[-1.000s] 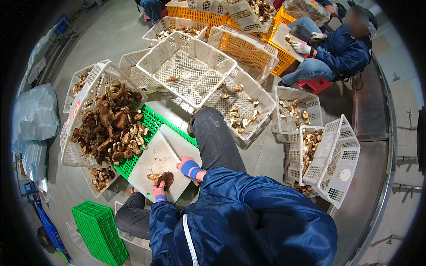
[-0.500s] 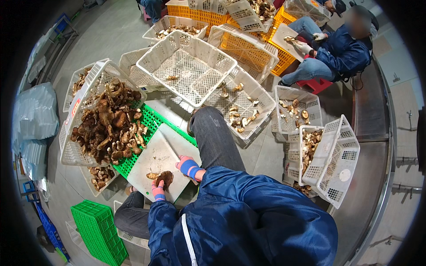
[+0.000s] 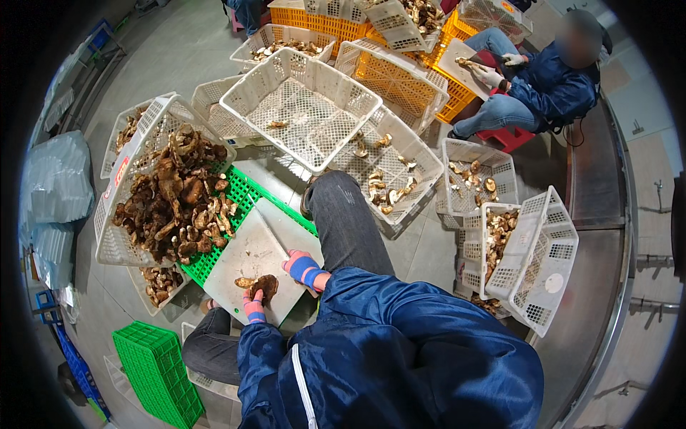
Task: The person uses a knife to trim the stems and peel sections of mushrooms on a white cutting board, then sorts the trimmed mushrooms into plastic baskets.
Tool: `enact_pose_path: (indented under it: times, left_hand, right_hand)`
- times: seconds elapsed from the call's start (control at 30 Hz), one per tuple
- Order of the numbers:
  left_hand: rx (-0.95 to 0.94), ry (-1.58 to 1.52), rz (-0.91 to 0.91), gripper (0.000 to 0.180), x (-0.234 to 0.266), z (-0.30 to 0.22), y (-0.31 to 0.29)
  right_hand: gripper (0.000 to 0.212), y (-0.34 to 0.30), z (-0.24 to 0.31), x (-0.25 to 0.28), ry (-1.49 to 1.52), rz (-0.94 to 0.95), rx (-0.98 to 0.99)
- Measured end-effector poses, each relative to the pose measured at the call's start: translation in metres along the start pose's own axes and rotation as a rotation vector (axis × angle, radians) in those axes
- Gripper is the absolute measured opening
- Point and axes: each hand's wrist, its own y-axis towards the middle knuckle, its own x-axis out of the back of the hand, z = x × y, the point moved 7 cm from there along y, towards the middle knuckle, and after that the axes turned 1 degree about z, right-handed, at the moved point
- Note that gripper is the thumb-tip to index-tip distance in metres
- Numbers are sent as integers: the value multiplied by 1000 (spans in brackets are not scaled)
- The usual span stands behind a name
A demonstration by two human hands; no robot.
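My left hand point(image 3: 254, 307), in a pink and blue striped glove, is closed on a brown-capped mushroom point(image 3: 264, 287) with a pale stem. It holds the mushroom over the near part of a white cutting board point(image 3: 239, 247). In my right hand point(image 3: 304, 269), gloved alike, is a knife point(image 3: 271, 232). Its long blade points away from me across the board, apart from the mushroom. Left of the board, a large heap of brown mushrooms point(image 3: 171, 193) spills from a tipped white crate point(image 3: 123, 247) onto a green plastic grid point(image 3: 244, 187).
Ahead stands a white crate point(image 3: 300, 154) with one small piece inside. Another white crate point(image 3: 425, 182) beside it holds several mushrooms. More crates point(image 3: 547, 261) are at the right. A green crate point(image 3: 153, 372) sits at lower left. A co-worker point(image 3: 550, 89) sits at upper right, handling a mushroom.
My hands, the knife and the mushroom are almost where they were. At upper right the co-worker's hands and head have shifted slightly.
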Motion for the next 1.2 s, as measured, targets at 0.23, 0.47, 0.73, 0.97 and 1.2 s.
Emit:
enact_pose_path:
  times: [0.23,0.47,0.73,0.97,1.2]
  left_hand:
    - [14,5,6,50,-5,5,3]
    - [24,-23,8,52,-7,4,-1]
    - [-12,21,11,47,2,17,4]
    - [32,64,7,50,25,42,13]
    - [-27,114,-29,44,22,18,-9]
  right_hand:
    - [36,1,-2,6,-38,-52,18]
    - [36,1,-5,6,-51,-75,43]
    - [32,-12,7,4,-85,-153,68]
    - [28,-33,34,-17,-186,-67,110]
    - [23,-39,30,-28,-197,-66,168]
